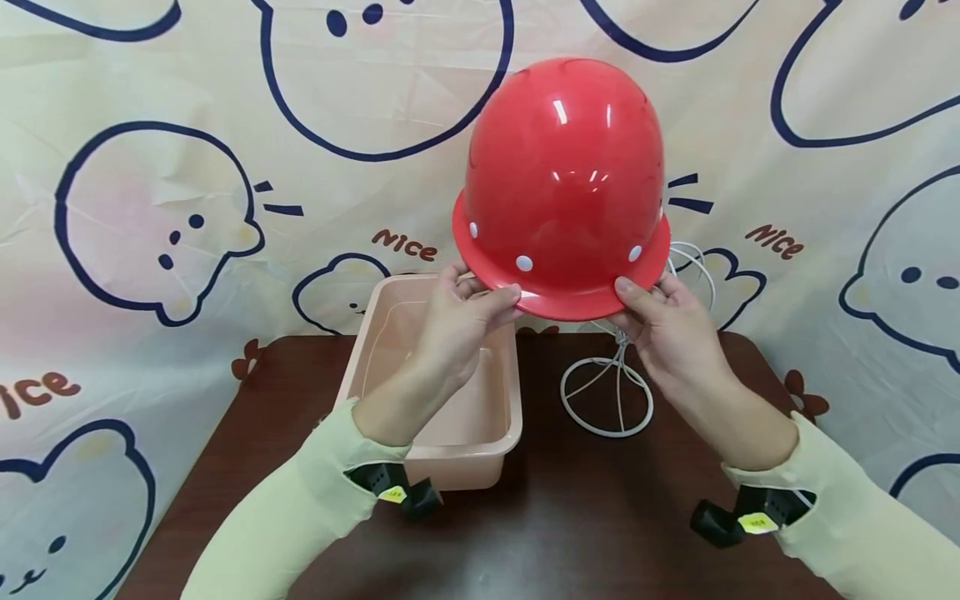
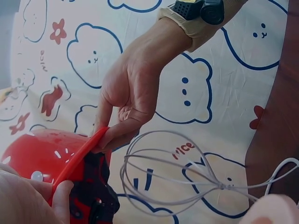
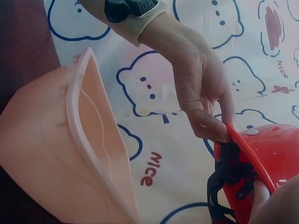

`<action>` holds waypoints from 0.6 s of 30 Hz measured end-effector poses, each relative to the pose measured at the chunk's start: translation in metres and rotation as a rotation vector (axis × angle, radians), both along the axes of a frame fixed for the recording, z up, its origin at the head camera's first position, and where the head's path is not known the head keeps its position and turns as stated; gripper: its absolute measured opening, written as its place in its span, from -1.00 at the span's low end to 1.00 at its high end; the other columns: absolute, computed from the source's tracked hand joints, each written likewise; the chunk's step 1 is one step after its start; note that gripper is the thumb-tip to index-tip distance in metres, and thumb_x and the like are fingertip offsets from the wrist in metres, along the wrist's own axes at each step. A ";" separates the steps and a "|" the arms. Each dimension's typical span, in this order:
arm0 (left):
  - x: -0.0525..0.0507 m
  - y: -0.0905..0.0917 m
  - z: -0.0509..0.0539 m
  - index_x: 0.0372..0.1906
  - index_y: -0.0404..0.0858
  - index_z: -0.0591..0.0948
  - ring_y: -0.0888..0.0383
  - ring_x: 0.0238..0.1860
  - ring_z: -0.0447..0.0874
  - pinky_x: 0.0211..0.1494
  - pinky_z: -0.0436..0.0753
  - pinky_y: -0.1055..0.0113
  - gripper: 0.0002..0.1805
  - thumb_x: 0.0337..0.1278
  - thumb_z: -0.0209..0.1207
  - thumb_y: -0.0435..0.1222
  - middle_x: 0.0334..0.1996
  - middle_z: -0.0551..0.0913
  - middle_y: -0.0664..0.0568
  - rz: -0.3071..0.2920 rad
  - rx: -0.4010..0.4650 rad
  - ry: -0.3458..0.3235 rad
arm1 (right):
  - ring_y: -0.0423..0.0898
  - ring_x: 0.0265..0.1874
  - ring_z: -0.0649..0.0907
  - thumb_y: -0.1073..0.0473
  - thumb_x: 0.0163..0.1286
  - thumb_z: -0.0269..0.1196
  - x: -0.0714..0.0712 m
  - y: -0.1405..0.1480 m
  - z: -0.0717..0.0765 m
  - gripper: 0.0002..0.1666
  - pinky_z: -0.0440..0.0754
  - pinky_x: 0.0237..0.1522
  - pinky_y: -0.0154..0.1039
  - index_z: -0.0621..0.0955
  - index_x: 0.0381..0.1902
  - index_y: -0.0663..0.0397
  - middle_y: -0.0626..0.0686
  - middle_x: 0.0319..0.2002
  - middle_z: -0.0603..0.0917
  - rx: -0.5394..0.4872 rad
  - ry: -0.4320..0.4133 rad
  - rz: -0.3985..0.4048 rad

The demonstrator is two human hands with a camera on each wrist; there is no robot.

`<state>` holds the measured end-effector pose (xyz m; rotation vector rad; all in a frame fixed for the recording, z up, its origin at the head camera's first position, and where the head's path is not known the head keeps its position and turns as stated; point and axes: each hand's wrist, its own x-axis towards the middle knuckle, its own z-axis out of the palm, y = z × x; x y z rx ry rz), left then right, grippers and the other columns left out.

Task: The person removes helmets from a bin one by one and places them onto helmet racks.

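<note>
Both hands hold a glossy red hard hat up in the air by its brim, above the back of the table. My left hand pinches the brim's near left part, thumb on top and fingers beneath. On the near right part, my right hand grips the brim in the same way. Black straps show inside the shell in the right wrist view. Behind and below the hat stands a white wire rack with a round base; the hat hides part of it. Its rounded wire top appears in the left wrist view.
A pale pink plastic tub stands on the dark brown table, left of the wire rack and partly under the left forearm. A cartoon-printed curtain hangs behind the table. Each wrist carries a small black camera.
</note>
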<state>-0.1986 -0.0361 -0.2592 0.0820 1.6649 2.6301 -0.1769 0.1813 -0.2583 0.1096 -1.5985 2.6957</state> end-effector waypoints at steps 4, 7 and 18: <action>-0.003 0.014 0.002 0.30 -0.35 0.33 0.06 -0.17 0.74 -0.09 0.76 0.26 -0.43 0.24 0.21 -0.62 -0.04 0.60 -0.19 -0.018 0.037 0.000 | -0.10 -0.04 0.77 0.32 0.40 0.31 0.000 0.014 0.002 -0.15 0.70 -0.03 -0.29 0.25 0.56 0.12 0.06 0.27 0.51 -0.018 0.014 0.003; -0.006 0.025 0.004 0.27 -0.38 0.33 0.08 -0.21 0.74 -0.07 0.76 0.23 -0.45 0.22 0.21 -0.64 -0.08 0.61 -0.18 -0.030 0.047 0.006 | -0.09 -0.02 0.77 0.33 0.40 0.30 0.000 0.025 0.003 -0.14 0.71 -0.05 -0.28 0.23 0.58 0.07 0.05 0.30 0.47 -0.046 0.010 -0.003; -0.009 0.061 0.004 0.28 -0.24 0.35 -0.13 -0.01 0.78 -0.02 0.75 0.20 -0.42 0.22 0.29 -0.55 -0.01 0.67 -0.17 -0.093 -0.007 -0.005 | -0.12 -0.02 0.75 0.28 0.42 0.30 0.002 0.068 0.000 -0.14 0.74 -0.09 -0.27 0.22 0.59 -0.05 -0.01 0.32 0.41 -0.044 -0.058 -0.064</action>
